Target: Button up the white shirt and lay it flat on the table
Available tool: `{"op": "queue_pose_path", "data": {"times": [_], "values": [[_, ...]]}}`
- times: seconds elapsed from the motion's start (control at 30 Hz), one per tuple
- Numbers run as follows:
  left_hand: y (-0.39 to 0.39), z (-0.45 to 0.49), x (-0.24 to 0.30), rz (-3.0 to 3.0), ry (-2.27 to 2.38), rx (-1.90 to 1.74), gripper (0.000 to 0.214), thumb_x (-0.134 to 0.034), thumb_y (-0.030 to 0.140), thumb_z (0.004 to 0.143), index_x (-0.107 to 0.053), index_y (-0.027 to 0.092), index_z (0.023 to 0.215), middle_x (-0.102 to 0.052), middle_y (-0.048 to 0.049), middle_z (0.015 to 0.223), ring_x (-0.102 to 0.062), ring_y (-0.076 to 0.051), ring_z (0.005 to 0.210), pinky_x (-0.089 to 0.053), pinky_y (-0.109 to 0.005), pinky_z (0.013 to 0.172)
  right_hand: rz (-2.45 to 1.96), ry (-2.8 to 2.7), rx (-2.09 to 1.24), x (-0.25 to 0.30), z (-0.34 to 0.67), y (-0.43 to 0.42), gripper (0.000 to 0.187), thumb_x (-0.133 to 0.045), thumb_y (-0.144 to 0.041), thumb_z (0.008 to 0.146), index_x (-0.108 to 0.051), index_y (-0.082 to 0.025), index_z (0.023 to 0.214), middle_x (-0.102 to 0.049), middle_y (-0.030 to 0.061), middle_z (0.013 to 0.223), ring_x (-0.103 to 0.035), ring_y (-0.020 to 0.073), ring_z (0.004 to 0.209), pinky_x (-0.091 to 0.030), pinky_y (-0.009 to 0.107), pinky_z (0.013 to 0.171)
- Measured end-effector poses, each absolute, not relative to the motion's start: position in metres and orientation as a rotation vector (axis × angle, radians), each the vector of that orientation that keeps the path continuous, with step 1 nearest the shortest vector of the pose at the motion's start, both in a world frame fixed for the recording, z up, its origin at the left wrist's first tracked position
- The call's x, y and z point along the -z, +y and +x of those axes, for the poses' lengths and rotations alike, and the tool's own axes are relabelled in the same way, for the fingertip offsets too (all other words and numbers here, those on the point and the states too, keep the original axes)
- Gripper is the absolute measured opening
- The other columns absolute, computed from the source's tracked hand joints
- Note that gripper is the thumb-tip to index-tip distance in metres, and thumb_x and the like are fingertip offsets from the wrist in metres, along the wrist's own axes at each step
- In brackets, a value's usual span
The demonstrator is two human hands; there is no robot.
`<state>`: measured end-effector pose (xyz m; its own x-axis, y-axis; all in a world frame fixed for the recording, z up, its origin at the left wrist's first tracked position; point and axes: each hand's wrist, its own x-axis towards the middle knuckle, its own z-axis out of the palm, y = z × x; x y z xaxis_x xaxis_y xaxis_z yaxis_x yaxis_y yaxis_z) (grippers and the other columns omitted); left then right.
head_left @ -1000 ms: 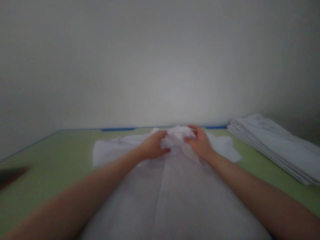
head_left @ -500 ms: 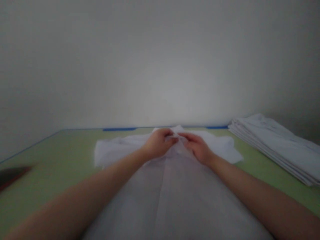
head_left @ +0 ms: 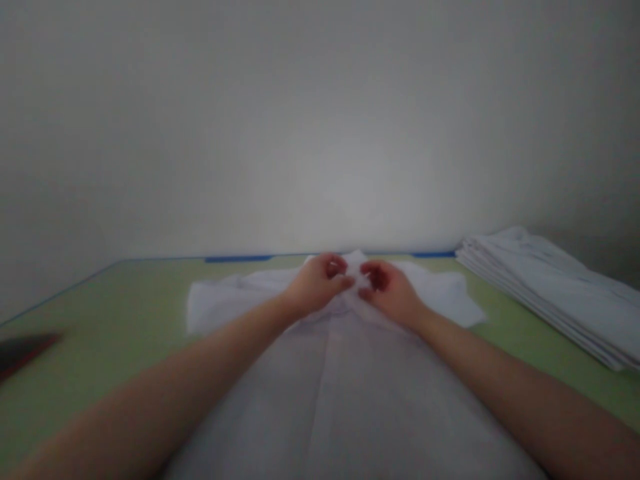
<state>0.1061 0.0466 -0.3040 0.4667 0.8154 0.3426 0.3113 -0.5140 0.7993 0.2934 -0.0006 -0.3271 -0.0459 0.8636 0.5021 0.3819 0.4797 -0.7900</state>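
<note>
A white shirt point(head_left: 345, 393) lies spread with its collar end away from me and a front placket running down its middle. Its short sleeves stretch out to both sides. Over the collar area, my left hand point(head_left: 320, 283) has its fingers curled, with a gap between thumb and fingertips. Facing it from the right, my right hand point(head_left: 393, 293) also has thumb and fingers apart, close above the cloth. Nothing shows in either hand, though blur hides whether the fingertips touch the fabric.
The shirt rests on a green table point(head_left: 130, 320) with blue edging. A stack of folded white garments point(head_left: 555, 287) lies at the right. At the left edge is a blurred dark object with a red rim point(head_left: 25, 353). A pale wall point(head_left: 320, 133) rises behind the table.
My hands have come apart at the collar. The right thumb and fingers have spread from a closer pinch, and the left fingers have loosened slightly. The shirt has barely moved.
</note>
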Motion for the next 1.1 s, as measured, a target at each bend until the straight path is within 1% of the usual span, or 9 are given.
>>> {"op": "queue_pose_path", "data": {"times": [0.1,0.23,0.43,0.57,0.67,0.73,0.87,1.0,1.1], "values": [[0.052,0.103,0.304,2.06,0.914,-0.919,0.036,-0.072,0.042,0.065,-0.059,0.016,0.087,-0.066,-0.0046,0.078,-0.06,-0.013,0.067,-0.047,-0.025,0.061,-1.08,-1.627,-0.57,0.326,0.294,0.0,0.037,-0.069,-0.019,0.062,-0.058,-0.016,0.098,-0.061,0.0,0.078,-0.051,0.0094,0.063,-0.043,0.023,0.058],[0.054,0.1,0.305,2.068,0.824,-0.864,0.042,-0.076,0.034,0.061,-0.06,0.015,0.094,-0.067,-0.007,0.088,-0.062,-0.014,0.075,-0.049,-0.028,0.068,-1.048,-1.559,-0.62,0.329,0.296,0.004,0.032,-0.067,-0.019,0.063,-0.059,-0.017,0.093,-0.062,0.0019,0.085,-0.054,0.0106,0.068,-0.045,0.025,0.064],[0.052,0.104,0.308,2.053,0.823,-0.904,0.034,-0.069,0.033,0.068,-0.059,0.014,0.095,-0.067,-0.0072,0.086,-0.062,-0.014,0.073,-0.049,-0.027,0.067,-1.07,-1.577,-0.59,0.331,0.299,0.006,0.031,-0.069,-0.033,0.067,-0.059,-0.017,0.092,-0.063,0.0036,0.084,-0.057,0.0129,0.071,-0.047,0.028,0.067],[0.051,0.105,0.307,2.11,0.855,-0.92,0.036,-0.067,0.034,0.071,-0.061,0.015,0.101,-0.067,-0.0072,0.088,-0.062,-0.014,0.073,-0.049,-0.026,0.065,-1.094,-1.736,-0.299,0.327,0.296,-0.001,0.031,-0.075,-0.039,0.063,-0.062,-0.019,0.083,-0.063,0.0033,0.085,-0.057,0.0161,0.078,-0.046,0.031,0.073],[0.049,0.106,0.305,2.093,0.831,-0.899,0.033,-0.061,0.033,0.076,-0.061,0.017,0.104,-0.068,-0.0061,0.085,-0.062,-0.014,0.071,-0.048,-0.025,0.063,-1.065,-1.853,-0.089,0.324,0.294,-0.007,0.017,-0.07,-0.036,0.072,-0.065,-0.02,0.077,-0.063,0.0034,0.085,-0.056,0.0172,0.083,-0.042,0.032,0.079],[0.049,0.106,0.305,2.076,0.84,-0.898,0.03,-0.059,0.033,0.077,-0.062,0.017,0.103,-0.069,-0.0056,0.082,-0.062,-0.014,0.069,-0.047,-0.024,0.06,-1.083,-1.919,0.035,0.322,0.294,-0.009,0.013,-0.064,-0.034,0.078,-0.067,-0.021,0.077,-0.063,0.0041,0.084,-0.055,0.0173,0.082,-0.04,0.033,0.078],[0.049,0.107,0.307,2.05,0.935,-0.896,0.032,-0.06,0.032,0.075,-0.062,0.017,0.103,-0.068,-0.0045,0.076,-0.06,-0.013,0.061,-0.044,-0.022,0.052,-1.082,-2.123,0.35,0.32,0.297,-0.012,0.017,-0.056,-0.031,0.084,-0.067,-0.02,0.075,-0.061,0.0044,0.081,-0.05,0.018,0.082,-0.033,0.036,0.081],[0.049,0.11,0.31,1.982,1.018,-0.888,0.034,-0.06,0.028,0.072,-0.062,0.016,0.104,-0.067,-0.0023,0.069,-0.053,-0.01,0.048,-0.037,-0.02,0.044,-1.002,-2.263,0.607,0.317,0.299,-0.015,0.018,-0.053,-0.026,0.084,-0.065,-0.02,0.072,-0.059,0.0044,0.082,-0.046,0.0178,0.082,-0.029,0.038,0.086],[0.048,0.112,0.31,1.919,1.034,-0.912,0.028,-0.06,0.028,0.071,-0.063,0.016,0.095,-0.067,-0.0032,0.071,-0.054,-0.011,0.051,-0.039,-0.021,0.046,-0.958,-2.34,0.683,0.314,0.3,-0.017,0.022,-0.049,-0.024,0.087,-0.063,-0.021,0.071,-0.058,0.004,0.078,-0.045,0.0173,0.081,-0.029,0.038,0.087]]}}
